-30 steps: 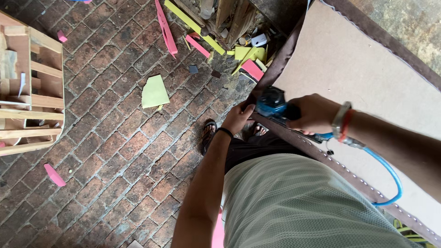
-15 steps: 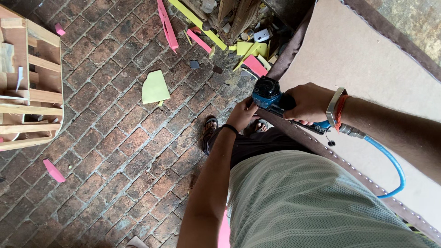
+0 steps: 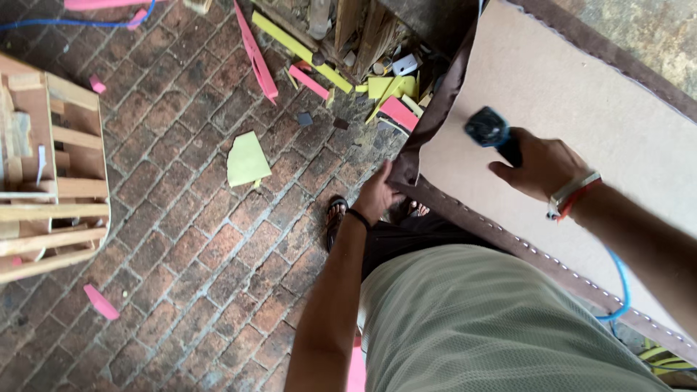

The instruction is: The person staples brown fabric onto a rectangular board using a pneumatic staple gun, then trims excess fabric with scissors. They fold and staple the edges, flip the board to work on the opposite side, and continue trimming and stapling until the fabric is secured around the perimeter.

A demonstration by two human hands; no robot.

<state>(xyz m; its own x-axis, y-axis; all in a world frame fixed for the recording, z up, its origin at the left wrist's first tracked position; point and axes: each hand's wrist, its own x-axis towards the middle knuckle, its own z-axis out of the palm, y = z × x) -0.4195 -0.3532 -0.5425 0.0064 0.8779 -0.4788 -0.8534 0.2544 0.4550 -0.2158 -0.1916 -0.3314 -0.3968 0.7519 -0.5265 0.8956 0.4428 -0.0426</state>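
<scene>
My right hand (image 3: 539, 165) grips a blue and black pneumatic staple gun (image 3: 492, 133), lifted above a tan board (image 3: 581, 109). A blue air hose (image 3: 617, 287) trails from it under my forearm. Dark brown fabric (image 3: 443, 83) wraps the board's edge, fixed by a row of staples along the lower border (image 3: 552, 258). My left hand (image 3: 379, 194) pinches that fabric at the board's lower left corner, pulling it taut. I stand in sandals on a brick floor (image 3: 181, 254).
A wooden frame (image 3: 51, 181) stands at the left. Pink and yellow foam scraps (image 3: 392, 94) lie heaped by timber at the top. A pale green foam piece (image 3: 247, 160) and a pink offcut (image 3: 100, 301) lie on the bricks. Another blue hose (image 3: 72, 23) runs along the top left.
My right hand has lifted the staple gun away from the board's corner and moved it up and right over the board. My left hand keeps hold of the fabric.
</scene>
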